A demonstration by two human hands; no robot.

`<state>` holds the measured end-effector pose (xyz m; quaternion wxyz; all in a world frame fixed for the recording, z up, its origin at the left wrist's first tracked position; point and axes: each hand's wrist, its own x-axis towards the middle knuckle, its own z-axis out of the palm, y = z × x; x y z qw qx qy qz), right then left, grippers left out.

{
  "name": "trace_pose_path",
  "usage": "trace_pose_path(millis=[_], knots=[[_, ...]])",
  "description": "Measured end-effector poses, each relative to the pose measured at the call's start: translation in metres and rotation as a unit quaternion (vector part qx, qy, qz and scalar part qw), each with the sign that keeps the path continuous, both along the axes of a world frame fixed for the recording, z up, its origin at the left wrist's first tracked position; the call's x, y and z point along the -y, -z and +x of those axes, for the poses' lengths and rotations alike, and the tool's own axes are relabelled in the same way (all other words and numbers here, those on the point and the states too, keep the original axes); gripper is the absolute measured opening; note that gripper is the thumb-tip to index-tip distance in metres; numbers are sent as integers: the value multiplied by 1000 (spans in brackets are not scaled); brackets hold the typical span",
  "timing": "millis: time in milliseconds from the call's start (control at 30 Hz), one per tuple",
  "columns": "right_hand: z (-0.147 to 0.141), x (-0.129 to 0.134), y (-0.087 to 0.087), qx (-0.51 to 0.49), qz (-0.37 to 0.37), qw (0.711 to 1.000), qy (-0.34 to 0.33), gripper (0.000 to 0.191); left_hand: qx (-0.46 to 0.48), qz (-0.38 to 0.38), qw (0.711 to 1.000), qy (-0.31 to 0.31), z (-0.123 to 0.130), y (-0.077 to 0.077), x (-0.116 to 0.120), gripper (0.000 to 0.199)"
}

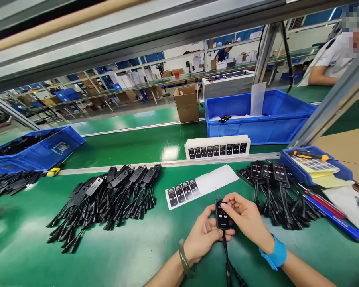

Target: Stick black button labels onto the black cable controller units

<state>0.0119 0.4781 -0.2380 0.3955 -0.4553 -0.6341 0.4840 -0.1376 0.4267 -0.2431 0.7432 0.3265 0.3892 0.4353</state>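
A small black controller point(222, 217), with a printed label on its face and cables trailing down, is held above the green table. My left hand point(204, 231) is closed around its left side and lower end. The right hand point(245, 215), a blue band at its wrist, is closed at the upper right of the controller, its thumb pressed on the label face. Behind my hands lies a white label sheet point(215, 182) with several black labels at its left end. Labelled controllers point(267, 172) with cables are heaped to the right; unlabelled ones point(119, 177) form a pile to the left.
A stack of label sheets point(217, 148) stands on edge before a large blue bin point(242, 129). At right are a small blue tray point(302, 175) with a screwdriver point(311, 155), and a blue pen-like tool point(335, 217). Another blue bin point(68, 143) stands far left. A person sits across, upper right.
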Motion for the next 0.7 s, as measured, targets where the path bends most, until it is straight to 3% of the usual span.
trace_pose_path(millis=[700], knots=[[0,-1,9,12,12,999,31,25,-39,50,998,13,1,2,1,58]])
